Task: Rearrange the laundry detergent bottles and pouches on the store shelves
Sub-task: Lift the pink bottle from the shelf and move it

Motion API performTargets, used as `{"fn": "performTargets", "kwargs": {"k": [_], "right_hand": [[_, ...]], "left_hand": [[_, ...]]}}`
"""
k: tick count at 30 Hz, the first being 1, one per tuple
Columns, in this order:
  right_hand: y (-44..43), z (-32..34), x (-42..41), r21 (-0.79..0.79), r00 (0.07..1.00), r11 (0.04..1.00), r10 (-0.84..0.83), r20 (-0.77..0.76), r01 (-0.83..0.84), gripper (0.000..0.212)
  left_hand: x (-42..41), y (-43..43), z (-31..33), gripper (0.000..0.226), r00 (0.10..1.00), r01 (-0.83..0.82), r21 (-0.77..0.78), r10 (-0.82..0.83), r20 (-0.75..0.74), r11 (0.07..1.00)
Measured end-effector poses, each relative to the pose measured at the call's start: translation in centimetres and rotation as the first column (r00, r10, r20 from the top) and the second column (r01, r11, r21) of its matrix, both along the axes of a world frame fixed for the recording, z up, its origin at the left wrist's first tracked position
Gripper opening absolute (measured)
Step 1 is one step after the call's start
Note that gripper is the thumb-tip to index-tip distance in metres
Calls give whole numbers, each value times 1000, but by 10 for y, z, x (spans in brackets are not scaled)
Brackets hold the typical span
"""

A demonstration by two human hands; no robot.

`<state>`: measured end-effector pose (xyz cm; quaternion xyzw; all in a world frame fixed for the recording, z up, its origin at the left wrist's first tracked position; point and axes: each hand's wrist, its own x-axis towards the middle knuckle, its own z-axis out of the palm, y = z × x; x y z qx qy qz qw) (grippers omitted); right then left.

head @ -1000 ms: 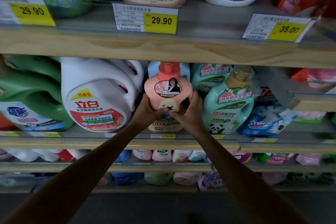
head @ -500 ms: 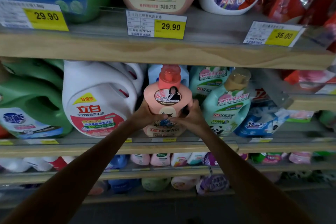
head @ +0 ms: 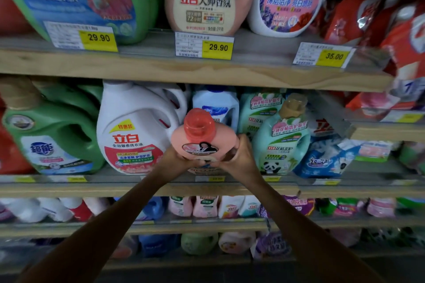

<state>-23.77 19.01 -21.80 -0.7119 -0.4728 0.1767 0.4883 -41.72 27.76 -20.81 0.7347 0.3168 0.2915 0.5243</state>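
Observation:
A small pink detergent bottle (head: 202, 140) with a red cap tilts toward me at the front of the middle shelf (head: 128, 187). My left hand (head: 177, 159) grips its left side and my right hand (head: 239, 158) wraps its right side; the lower label is hidden by my fingers. A white jug (head: 133, 131) stands just left of it, a mint-green bottle (head: 284, 138) with a tan cap just right, and a pale blue bottle (head: 216, 105) behind.
Green jugs (head: 53, 135) fill the middle shelf's left; blue pouches (head: 326, 158) lie at its right. The upper shelf (head: 161, 66) carries large green, pink and white jugs and red pouches (head: 358, 14). Lower shelves hold several small bottles and pouches.
The pink bottle has tipped forward toward me, its cap now facing up at the camera. Both hands kept their grip. The view has shifted upward, closer to the shelves.

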Motion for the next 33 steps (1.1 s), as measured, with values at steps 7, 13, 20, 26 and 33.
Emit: {"fn": "performTargets", "kwargs": {"k": [7,13,20,26,33], "right_hand": [[-32,46,-5,63,996,994,88,-9,-87,86],[-86,85,-11,113,993,987,108,42,-112,74],[-134,142,-23,192,985,968,149,85,-163,72],[-151,198,-38,348,983,919,161,92,-183,67],[-135,269,-45,508,972,835,129,195,-213,70]], "left_hand": [[-10,-32,46,54,996,-49,-16,50,73,999],[-17,-89,80,51,990,-98,23,95,106,995],[-27,-147,129,43,971,-144,92,122,205,985],[-36,-169,189,55,937,-200,204,127,325,958],[-43,-151,261,60,917,-217,363,62,395,906]]}}
